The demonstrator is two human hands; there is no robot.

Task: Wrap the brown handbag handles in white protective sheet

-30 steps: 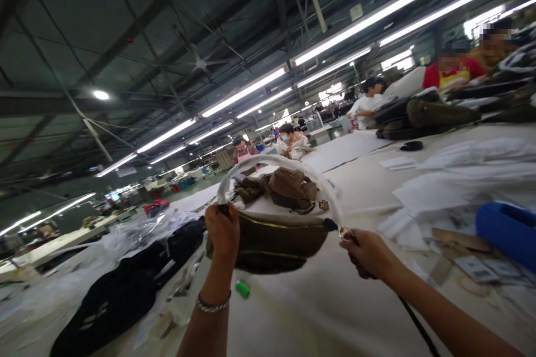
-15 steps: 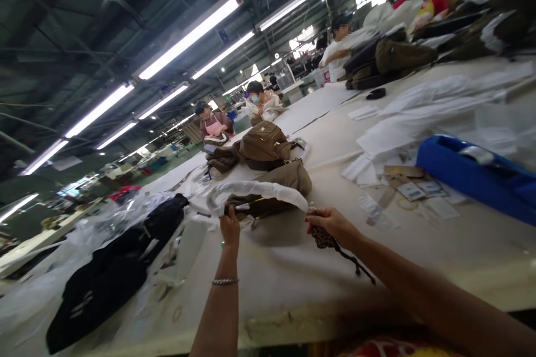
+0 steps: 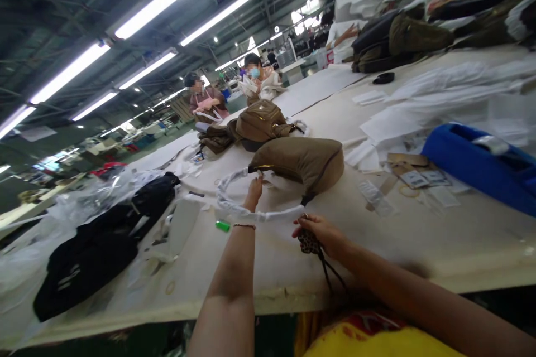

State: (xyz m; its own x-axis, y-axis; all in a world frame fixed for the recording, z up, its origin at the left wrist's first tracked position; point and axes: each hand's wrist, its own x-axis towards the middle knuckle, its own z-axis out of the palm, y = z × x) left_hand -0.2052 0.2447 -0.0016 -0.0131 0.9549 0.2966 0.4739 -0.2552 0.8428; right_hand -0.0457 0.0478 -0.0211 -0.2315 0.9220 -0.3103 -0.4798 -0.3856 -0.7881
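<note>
A brown crescent-shaped bag [image 3: 299,163] lies on the white table [image 3: 419,245]. Its strap, wrapped in white paper [image 3: 234,209], curves in a loop toward me. My left hand [image 3: 254,192] reaches through the loop and touches the bag's left end, fingers pressed together there. My right hand [image 3: 320,232] is closed on the strap's near end and on a small leopard-patterned pouch [image 3: 309,242] with a dark cord hanging from it.
A green lighter [image 3: 222,226] lies by my left wrist. Black bags in clear plastic [image 3: 104,240] sit at left, more brown bags [image 3: 259,122] behind, a blue tray [image 3: 481,164] and paper tags [image 3: 412,178] at right. Other people work farther along the table.
The bag went from being held up to lying on the table. My left hand moved forward onto its end, and the wrapped strap now lies in a loop.
</note>
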